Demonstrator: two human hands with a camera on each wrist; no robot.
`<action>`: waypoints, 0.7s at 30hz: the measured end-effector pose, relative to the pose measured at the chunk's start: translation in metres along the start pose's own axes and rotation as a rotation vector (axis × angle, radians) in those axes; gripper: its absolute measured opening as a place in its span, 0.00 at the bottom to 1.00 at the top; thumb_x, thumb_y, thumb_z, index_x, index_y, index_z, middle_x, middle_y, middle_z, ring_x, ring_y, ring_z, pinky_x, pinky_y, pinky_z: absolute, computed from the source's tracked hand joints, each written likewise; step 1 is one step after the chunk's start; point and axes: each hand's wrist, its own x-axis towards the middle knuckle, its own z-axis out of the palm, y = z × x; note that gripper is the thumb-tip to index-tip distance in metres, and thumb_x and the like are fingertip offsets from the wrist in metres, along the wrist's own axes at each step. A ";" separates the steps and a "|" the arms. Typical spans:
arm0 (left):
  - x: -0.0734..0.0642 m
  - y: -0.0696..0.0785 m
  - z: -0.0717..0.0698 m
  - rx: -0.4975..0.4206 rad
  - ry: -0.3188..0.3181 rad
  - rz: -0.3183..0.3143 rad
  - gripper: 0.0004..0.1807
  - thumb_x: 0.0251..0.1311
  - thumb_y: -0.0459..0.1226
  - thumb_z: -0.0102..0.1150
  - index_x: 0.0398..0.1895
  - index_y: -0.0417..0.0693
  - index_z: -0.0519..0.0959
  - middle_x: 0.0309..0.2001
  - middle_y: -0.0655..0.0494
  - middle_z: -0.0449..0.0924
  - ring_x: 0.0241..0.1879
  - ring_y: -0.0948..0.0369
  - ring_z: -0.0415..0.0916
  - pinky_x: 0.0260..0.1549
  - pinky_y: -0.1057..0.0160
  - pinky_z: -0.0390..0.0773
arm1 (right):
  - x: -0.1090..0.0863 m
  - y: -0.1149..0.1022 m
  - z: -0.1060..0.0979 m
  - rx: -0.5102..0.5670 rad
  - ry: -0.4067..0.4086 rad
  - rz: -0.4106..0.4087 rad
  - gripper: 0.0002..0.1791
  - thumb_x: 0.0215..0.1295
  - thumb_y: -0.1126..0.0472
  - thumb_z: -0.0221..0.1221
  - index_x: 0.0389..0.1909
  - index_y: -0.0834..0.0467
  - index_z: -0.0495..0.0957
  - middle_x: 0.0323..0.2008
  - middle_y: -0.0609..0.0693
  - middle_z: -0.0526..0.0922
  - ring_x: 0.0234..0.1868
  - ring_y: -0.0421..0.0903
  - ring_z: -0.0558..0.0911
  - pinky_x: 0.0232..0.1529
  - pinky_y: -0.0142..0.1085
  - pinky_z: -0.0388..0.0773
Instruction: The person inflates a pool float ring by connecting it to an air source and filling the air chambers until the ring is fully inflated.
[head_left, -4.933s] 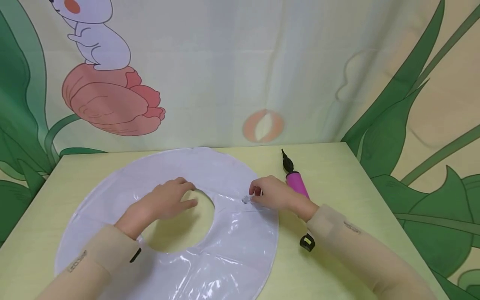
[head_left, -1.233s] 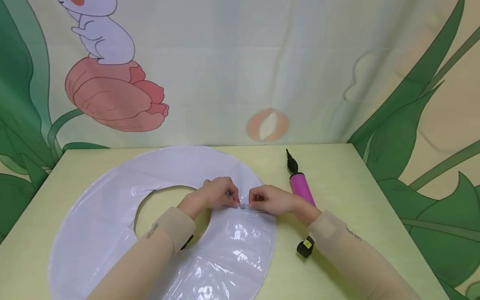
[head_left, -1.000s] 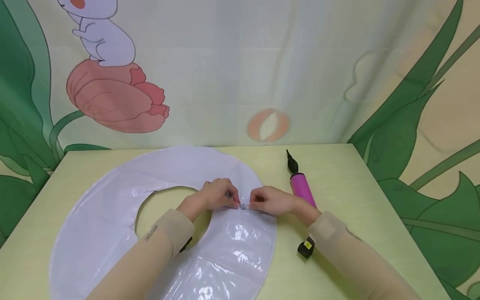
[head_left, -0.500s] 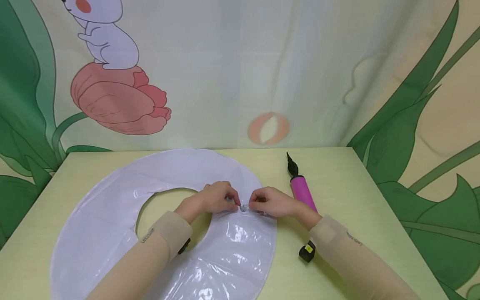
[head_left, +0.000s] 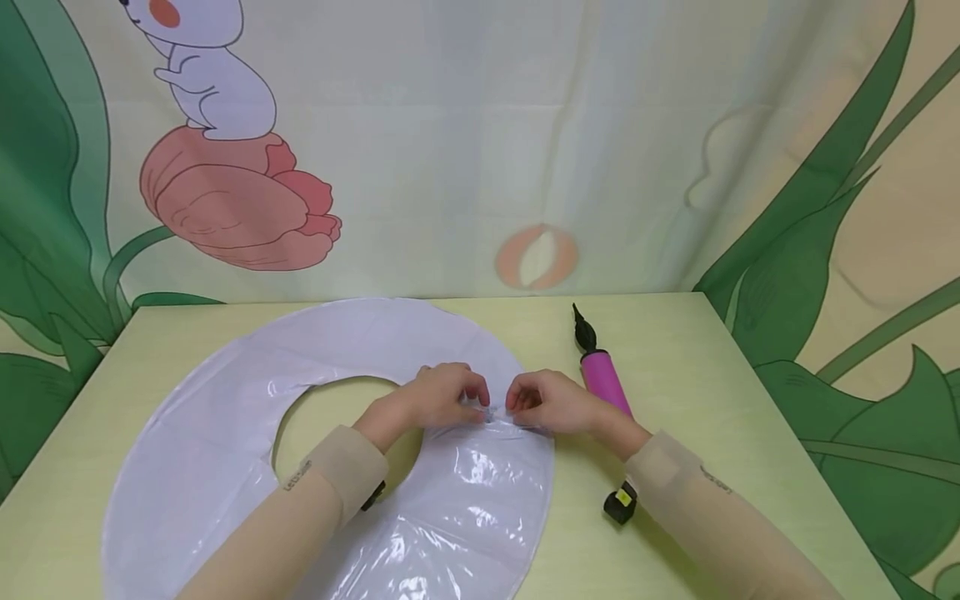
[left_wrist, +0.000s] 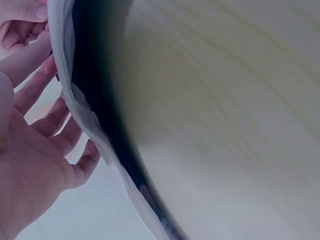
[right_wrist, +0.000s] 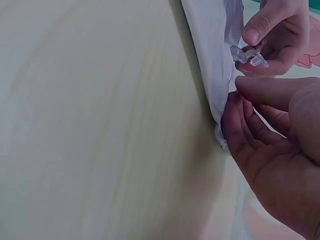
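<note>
A white inflatable swim ring [head_left: 420, 333], slack and creased, lies flat on the table. Its small clear plastic valve [right_wrist: 250, 56] stands up between the two hands. At its left, my left hand [head_left: 438, 396] has thumb and forefinger bent and parted, fingertips right at the valve. From the other side my right hand [head_left: 551, 402] comes close, thumb and forefinger a little apart; its fingers [right_wrist: 235, 117] lie against the ring's film in the right wrist view. Past the ring's edge in the left wrist view, the left palm [left_wrist: 35, 160] shows with loosely bent fingers.
Right of the ring lies a pink hand pump [head_left: 603, 379] with a black nozzle [head_left: 584, 331], partly hidden by the right forearm. Its black end [head_left: 619, 506] shows below the sleeve. A printed curtain [head_left: 420, 150] hangs behind the pale yellow table [head_left: 675, 358].
From the ring's hole, the left hand has come right to the valve. In the last half second the fingers of both hands have parted slightly, and the right hand has drawn back a little rightward.
</note>
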 end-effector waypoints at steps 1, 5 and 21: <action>0.000 0.001 0.000 -0.006 0.004 0.011 0.08 0.56 0.44 0.67 0.37 0.56 0.82 0.37 0.56 0.76 0.39 0.59 0.72 0.39 0.50 0.66 | -0.001 -0.001 -0.001 -0.015 0.013 0.002 0.06 0.57 0.69 0.65 0.34 0.60 0.79 0.29 0.48 0.80 0.32 0.43 0.78 0.37 0.35 0.76; 0.002 0.004 0.002 -0.045 0.021 0.064 0.08 0.56 0.41 0.67 0.38 0.52 0.82 0.36 0.54 0.76 0.39 0.56 0.73 0.40 0.54 0.69 | -0.006 -0.003 -0.003 -0.060 0.059 0.025 0.08 0.54 0.70 0.66 0.34 0.60 0.79 0.30 0.49 0.81 0.33 0.42 0.78 0.39 0.36 0.76; 0.004 0.004 0.006 -0.044 0.092 0.116 0.03 0.56 0.36 0.61 0.31 0.53 0.77 0.27 0.63 0.76 0.29 0.65 0.72 0.32 0.65 0.72 | -0.009 -0.001 -0.005 -0.051 0.084 0.077 0.11 0.54 0.69 0.68 0.38 0.61 0.78 0.35 0.51 0.81 0.37 0.43 0.78 0.43 0.37 0.75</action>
